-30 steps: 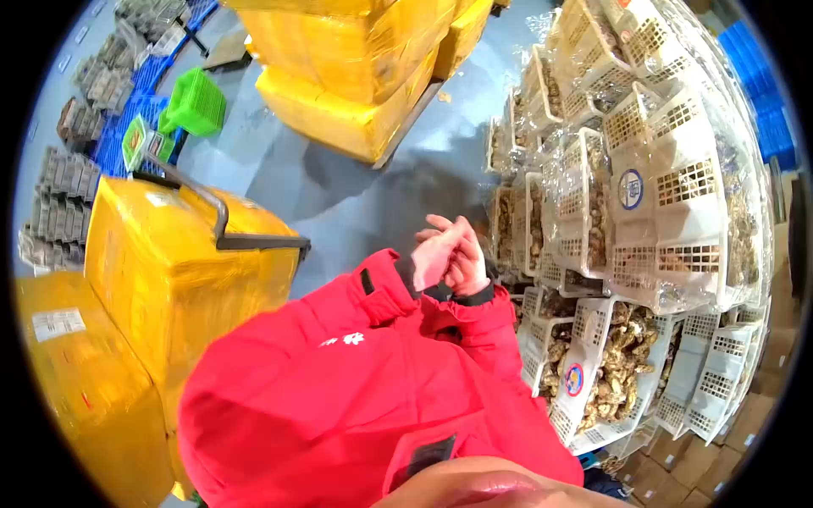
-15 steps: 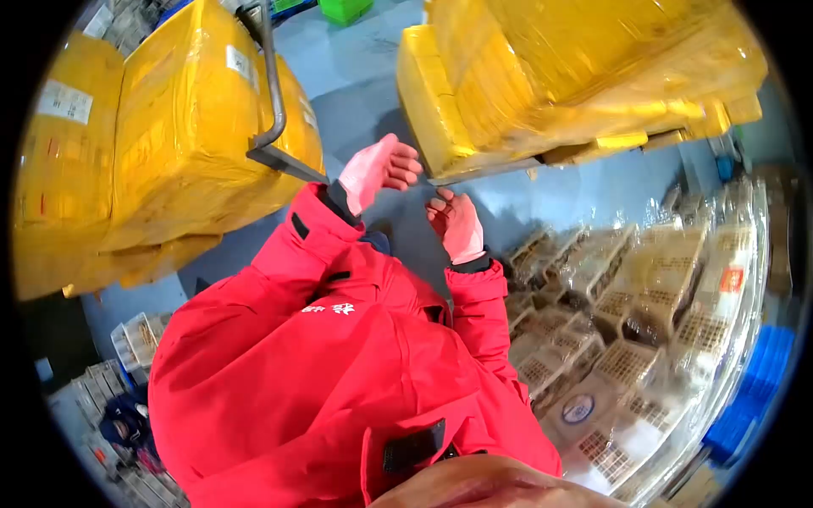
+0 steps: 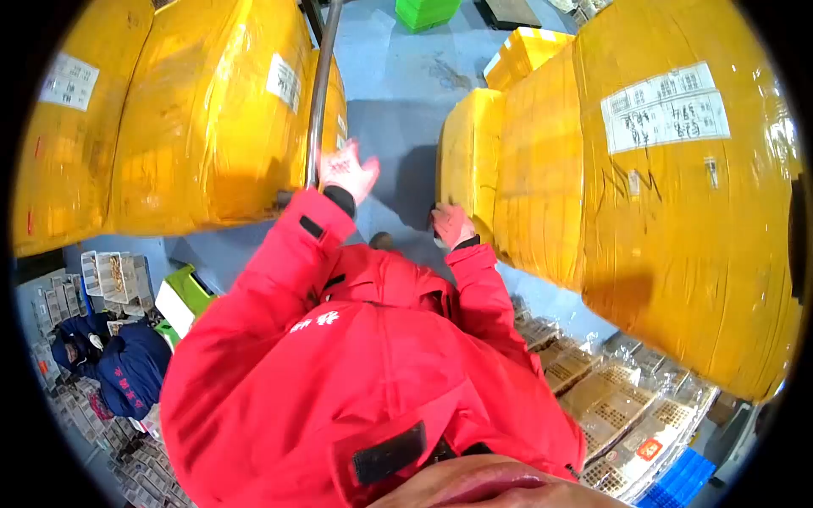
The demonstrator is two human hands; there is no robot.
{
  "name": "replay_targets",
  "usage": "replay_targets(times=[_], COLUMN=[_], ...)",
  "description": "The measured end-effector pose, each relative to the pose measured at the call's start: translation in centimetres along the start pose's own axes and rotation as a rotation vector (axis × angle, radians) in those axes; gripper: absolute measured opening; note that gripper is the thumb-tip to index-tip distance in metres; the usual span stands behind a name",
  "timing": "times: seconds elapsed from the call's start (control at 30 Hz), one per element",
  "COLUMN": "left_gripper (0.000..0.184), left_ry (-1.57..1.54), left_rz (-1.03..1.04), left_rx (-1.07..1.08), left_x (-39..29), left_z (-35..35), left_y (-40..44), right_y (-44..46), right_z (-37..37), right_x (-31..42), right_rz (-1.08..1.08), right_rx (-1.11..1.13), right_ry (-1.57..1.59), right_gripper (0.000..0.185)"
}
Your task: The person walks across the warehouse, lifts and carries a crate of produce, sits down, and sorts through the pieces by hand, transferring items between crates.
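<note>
My left hand point(image 3: 349, 172), in what looks like a pale pink glove, is beside the upright metal bar point(image 3: 318, 106) of a cart. Its fingers are spread and slightly blurred. Behind the bar stand large parcels wrapped in yellow tape point(image 3: 169, 127). My right hand point(image 3: 454, 225) is at the near lower corner of another yellow-taped stack point(image 3: 533, 161). Its fingers curl around a small dark part there, which I cannot make out. A big parcel with a handwritten white label point(image 3: 665, 108) belongs to this right stack.
Plastic-wrapped crates point(image 3: 605, 406) stand low on the right, by blue crates point(image 3: 682, 478). At the far left a person in dark blue point(image 3: 131, 368) bends among white baskets point(image 3: 114, 275). Green bins point(image 3: 426, 12) sit on the blue-grey floor point(image 3: 389, 118) ahead.
My left hand has gone from mid-air to beside the metal bar. My right hand has lowered and closed at the right stack's corner. That stack now appears nearer, its label showing.
</note>
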State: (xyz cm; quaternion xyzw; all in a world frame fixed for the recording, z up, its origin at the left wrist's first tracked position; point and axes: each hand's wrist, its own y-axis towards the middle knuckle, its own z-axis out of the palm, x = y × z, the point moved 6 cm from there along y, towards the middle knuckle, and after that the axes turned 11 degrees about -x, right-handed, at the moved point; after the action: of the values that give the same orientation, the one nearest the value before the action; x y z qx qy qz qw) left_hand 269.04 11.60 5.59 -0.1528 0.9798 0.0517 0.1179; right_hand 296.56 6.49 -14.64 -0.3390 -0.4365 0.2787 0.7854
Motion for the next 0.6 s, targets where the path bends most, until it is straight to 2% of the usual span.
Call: replay_targets(times=[0.03,0.07,0.1,0.13,0.17,0.23,0.3,0.37,0.43,0.47,0.5,0.53,0.57,0.6], left_gripper=[0.06,0.053,0.046,0.03,0.03,0.033,0.034,0.041,0.045,0.046,0.048,0.049,0.05,0.049], left_ry=[-0.712,-1.032,-1.287,-1.076,-0.938,-1.234,-0.79,-0.6,-0.377,-0.221,-0.061,0.231,0.265,0.242], left_rz=[-0.248,-0.226,-0.273,-0.417,-0.224,-0.449,-0.157,0.036,0.026,0.039,0.048,0.108,0.158,0.133], left_rx=[0.262,0.563,0.907,0.854,0.606,0.337,-0.303,-0.556,-0.549,-0.491,-0.43,-0.283,-0.254,-0.249], left_x=[0.5,-1.1,-2.5,-2.9,-1.7,0.4,0.1,-0.4,-0.3,0.7,1.7,0.9,0.6,0.4], left_z=[6.6,7.8,8.4,8.4,10.1,6.5,-4.3,-8.6,-7.4,-4.1,-1.4,-0.7,-0.3,-0.8], left_y=[-2.2,-3.8,-5.9,-7.1,-5.8,-1.5,4.2,8.3,11.3,12.1,13.4,13.6,13.7,13.9], right_y=[3.1,3.4,11.8,17.0,16.6,14.9,15.5,20.8,23.8,25.6,23.2,24.7,26.6,27.6], right_z=[-0.6,-0.1,-1.7,-3.8,-2.5,0.4,2.6,2.8,3.4,4.4,6.8,7.7,8.2,8.2], right_x=[-0.5,0.1,-3.0,-4.2,-2.5,1.2,4.2,4.6,6.5,6.8,9.7,9.8,10.2,11.3], right_rz=[0.053,0.025,0.198,0.116,0.137,0.198,0.271,0.286,0.273,0.335,0.241,0.391,0.544,0.497], right_rx=[0.056,-0.116,0.408,0.584,0.42,0.085,0.102,0.102,0.127,0.199,0.115,0.301,0.487,0.523], right_ry=[-0.027,-0.132,0.02,-0.179,-0.243,-0.343,-0.428,-0.469,-0.544,-0.364,-0.52,-0.357,-0.179,-0.245], right_gripper=[0.046,0.051,0.048,0.048,0.05,0.055,0.055,0.053,0.051,0.049,0.056,0.058,0.059,0.061])
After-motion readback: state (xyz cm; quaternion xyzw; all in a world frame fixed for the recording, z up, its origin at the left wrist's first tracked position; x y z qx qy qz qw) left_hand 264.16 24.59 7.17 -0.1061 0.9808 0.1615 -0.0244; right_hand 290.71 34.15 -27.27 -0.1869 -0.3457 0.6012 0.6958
